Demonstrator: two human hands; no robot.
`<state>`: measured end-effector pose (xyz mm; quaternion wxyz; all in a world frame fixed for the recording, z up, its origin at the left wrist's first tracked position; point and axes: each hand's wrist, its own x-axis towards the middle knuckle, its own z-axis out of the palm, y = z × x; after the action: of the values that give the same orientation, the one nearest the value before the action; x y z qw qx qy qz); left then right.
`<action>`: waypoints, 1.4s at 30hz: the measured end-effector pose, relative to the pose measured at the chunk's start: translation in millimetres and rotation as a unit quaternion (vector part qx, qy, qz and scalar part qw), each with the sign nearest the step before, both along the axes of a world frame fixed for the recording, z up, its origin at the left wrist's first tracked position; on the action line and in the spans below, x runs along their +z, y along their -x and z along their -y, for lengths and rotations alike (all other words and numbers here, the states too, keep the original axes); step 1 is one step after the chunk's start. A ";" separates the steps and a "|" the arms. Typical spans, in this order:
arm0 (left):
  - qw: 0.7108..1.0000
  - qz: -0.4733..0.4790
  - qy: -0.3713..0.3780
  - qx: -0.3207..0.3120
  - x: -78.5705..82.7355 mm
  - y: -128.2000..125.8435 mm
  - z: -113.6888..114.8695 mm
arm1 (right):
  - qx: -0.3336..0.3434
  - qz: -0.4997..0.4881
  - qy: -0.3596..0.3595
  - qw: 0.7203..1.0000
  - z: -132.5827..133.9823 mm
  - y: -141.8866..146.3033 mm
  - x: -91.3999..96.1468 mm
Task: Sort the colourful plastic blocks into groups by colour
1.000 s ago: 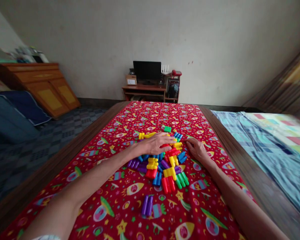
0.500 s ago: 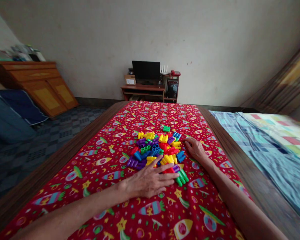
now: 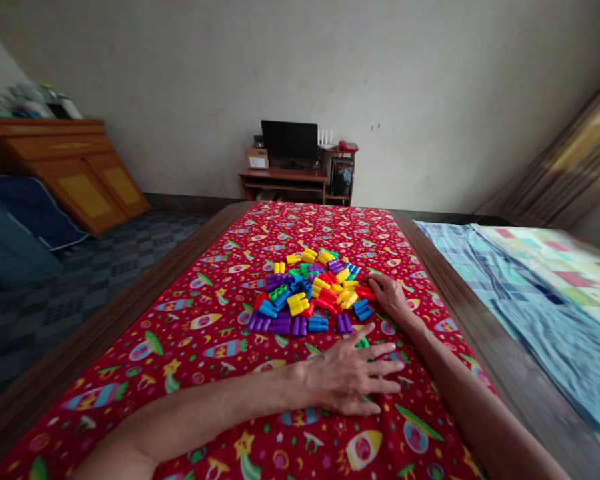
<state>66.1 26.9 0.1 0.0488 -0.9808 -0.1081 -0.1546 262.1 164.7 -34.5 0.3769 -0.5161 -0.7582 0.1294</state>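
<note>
Glossy plastic blocks (image 3: pixel 325 299) in yellow, red, blue, purple and green, shaped like short tubes joined side by side, lie in a loose pile mid-counter (image 3: pixel 437 263). The left hand (image 3: pixel 353 380) is near the pile's closest edge, its grip wide — fingers splayed, a green block (image 3: pixel 363 342) partly hidden behind them. The right hand (image 3: pixel 391 293) is curled beside a red block (image 3: pixel 366 292); whether its grip holds anything, I cannot tell. A red cloth (image 3: pixel 260 240) printed with rockets and stars covers the dark wood. Beyond are a black monitor (image 3: pixel 290 143), a wooden cabinet (image 3: pixel 93 177) and patterned bedding (image 3: pixel 480 280).
</note>
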 end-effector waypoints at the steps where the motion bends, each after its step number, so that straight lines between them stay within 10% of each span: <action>1: 1.000 -0.006 -0.007 0.012 -3.5 -5.1 -1.5 | 0.010 -0.002 -0.003 1.000 1.2 -0.1 0.6; 12: 0.962 0.068 -0.012 0.263 10.4 65.3 -35.6 | 0.053 -0.158 0.053 0.985 -8.5 11.7 20.1; 20: 0.936 0.215 0.025 0.279 4.3 80.0 -33.2 | 0.080 0.027 0.062 0.995 -55.0 40.3 31.1; 32: 0.907 0.322 0.122 0.243 -3.1 82.9 -36.9 | 0.155 0.069 0.148 0.974 -37.2 16.9 57.8; 42: 0.798 0.384 0.336 0.321 17.6 79.7 -26.1 | 0.357 0.025 0.147 0.922 39.0 75.9 106.3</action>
<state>-13.6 52.9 17.6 -0.2826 -0.7048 -0.4722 -0.4476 186.2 125.8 71.8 0.2066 -0.2636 -0.8738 0.3526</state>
